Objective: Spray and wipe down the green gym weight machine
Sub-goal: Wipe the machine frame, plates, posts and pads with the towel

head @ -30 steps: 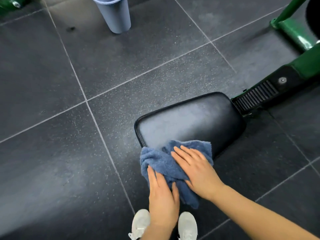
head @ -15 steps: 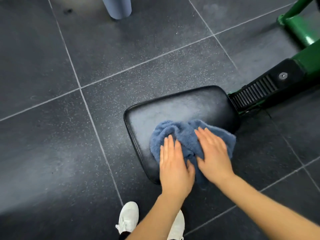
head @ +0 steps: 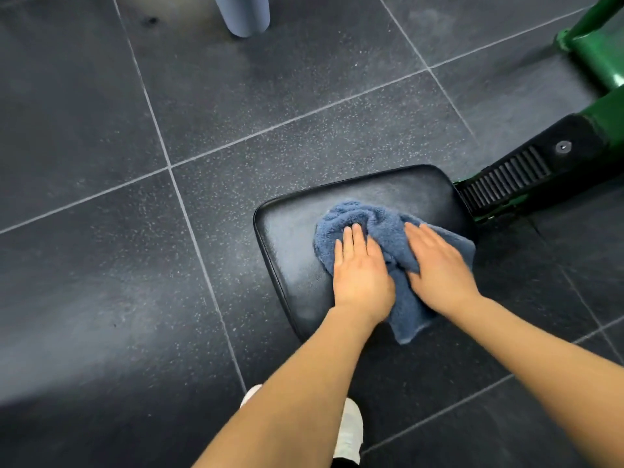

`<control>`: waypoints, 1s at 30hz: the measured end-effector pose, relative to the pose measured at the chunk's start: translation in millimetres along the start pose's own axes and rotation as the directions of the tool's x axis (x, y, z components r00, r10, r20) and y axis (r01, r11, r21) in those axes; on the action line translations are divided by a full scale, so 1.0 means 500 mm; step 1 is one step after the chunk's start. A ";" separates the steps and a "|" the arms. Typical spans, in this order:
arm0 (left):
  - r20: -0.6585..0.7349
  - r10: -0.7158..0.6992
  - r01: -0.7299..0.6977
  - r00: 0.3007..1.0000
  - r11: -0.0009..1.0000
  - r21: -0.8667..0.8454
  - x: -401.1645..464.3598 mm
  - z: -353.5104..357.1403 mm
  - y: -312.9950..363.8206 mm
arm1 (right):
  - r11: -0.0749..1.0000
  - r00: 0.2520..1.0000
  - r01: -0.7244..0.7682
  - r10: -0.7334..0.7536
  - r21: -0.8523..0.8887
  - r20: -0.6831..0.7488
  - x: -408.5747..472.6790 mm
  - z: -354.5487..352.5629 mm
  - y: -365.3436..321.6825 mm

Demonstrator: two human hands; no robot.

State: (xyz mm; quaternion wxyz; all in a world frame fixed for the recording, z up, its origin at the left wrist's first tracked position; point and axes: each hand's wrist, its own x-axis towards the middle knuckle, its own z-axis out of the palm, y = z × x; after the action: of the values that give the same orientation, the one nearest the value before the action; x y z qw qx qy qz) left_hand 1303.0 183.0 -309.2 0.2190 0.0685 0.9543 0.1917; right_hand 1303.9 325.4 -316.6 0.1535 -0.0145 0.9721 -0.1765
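Bottom of the frame, a white shoe (head: 349, 430) on the dark floor (head: 101, 130), two bare forearms reaching up. Left hand (head: 361, 268) lies flat on the blue towel (head: 371, 224), fingers straight and together, pressing, not clutching. Right hand (head: 439, 265) is just beside it, fingers also extended flat on the cloth. The towel sits bunched at centre right on the black pad (head: 293, 251), one corner hanging off the near edge. The risk: flat palms give no real hold, so the towel could slide off. Beyond, a ribbed bracket (head: 506, 180) joins the green frame (head: 604, 52) at upper right. A grey bin (head: 244, 15) stands top centre.
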 end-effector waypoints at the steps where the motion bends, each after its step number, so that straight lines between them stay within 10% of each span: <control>1: -0.022 -0.014 0.014 1.000 1.000 -0.021 -0.017 0.000 -0.009 | 0.998 0.998 -0.056 0.055 0.010 0.027 -0.006 0.005 -0.021; 9: -0.160 -0.243 0.194 0.957 0.942 -0.274 -0.150 0.009 -0.131 | 0.993 0.978 0.109 -0.100 -0.039 0.181 -0.053 0.056 -0.180; 13: -0.015 -0.517 0.396 0.856 0.672 -0.626 -0.243 0.015 -0.133 | 0.952 0.933 0.295 -0.268 -0.080 0.240 -0.110 0.080 -0.206; 20: 0.196 -0.585 0.383 0.787 0.213 -0.899 -0.212 0.015 -0.141 | 0.929 0.915 0.349 -0.309 -0.125 0.258 -0.077 0.082 -0.208; 30: 0.155 -0.543 0.402 0.825 0.370 -0.838 -0.003 -0.127 -0.268 | 0.977 0.967 0.201 -0.186 -0.070 0.172 0.114 0.055 -0.336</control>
State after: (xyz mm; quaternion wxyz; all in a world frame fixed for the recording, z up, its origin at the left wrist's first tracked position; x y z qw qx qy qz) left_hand 1269.8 38.7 -309.2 0.1984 -0.3366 0.7300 0.5608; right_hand 1253.6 153.9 -299.3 0.2142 -0.1305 0.9569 -0.1467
